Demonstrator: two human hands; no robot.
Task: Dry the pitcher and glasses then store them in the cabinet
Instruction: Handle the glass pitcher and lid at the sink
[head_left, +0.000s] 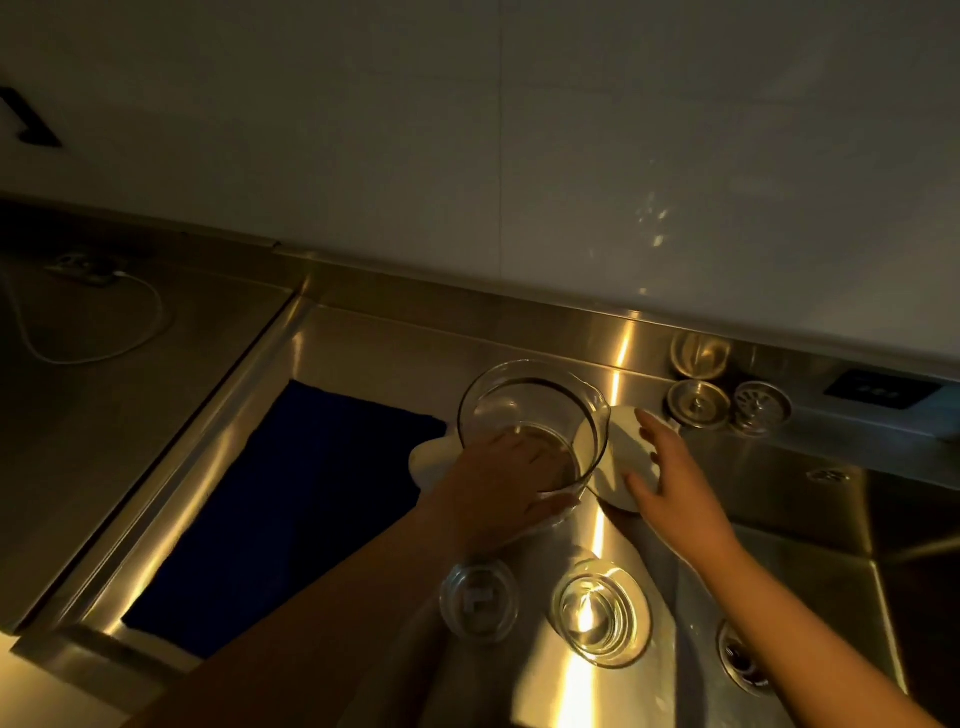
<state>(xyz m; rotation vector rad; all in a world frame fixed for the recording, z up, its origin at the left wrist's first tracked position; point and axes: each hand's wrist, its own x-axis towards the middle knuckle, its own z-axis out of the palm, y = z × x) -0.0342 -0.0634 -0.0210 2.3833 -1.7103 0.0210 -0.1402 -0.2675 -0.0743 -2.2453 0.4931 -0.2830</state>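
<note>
A: Head view, dim warm light. Steel counter (363, 353) running along a pale wall, sink basin (909, 519) at the right edge. Clear glass pitcher (530, 415) stands upright on the counter near the back ledge, mouth up.

B: Hands?

A: Left hand (498, 483) wraps the near side of the pitcher low down, fingers curled round the glass wall. Right hand (670, 467) is just right of the pitcher, fingers straight and spread, pressing a white cloth (623, 441) that lies against the pitcher's right side. More white cloth shows at the pitcher's left, under the left hand.

B: Glasses?

A: Two on the counter nearer the camera, below the pitcher. Left glass (480, 600) sits beside the left forearm; right glass (600, 613) stands mouth up, catching a bright glare. Whether the left one is upright or inverted cannot be told.

B: Other items?

A: Dark blue mat (291, 509) flat on the counter, left of the pitcher. Two metal sink strainers (727, 405) on the back ledge right of the cloth. White cable (104, 332) looped on the far left surface. Drain opening (743, 660) low in the basin.
</note>
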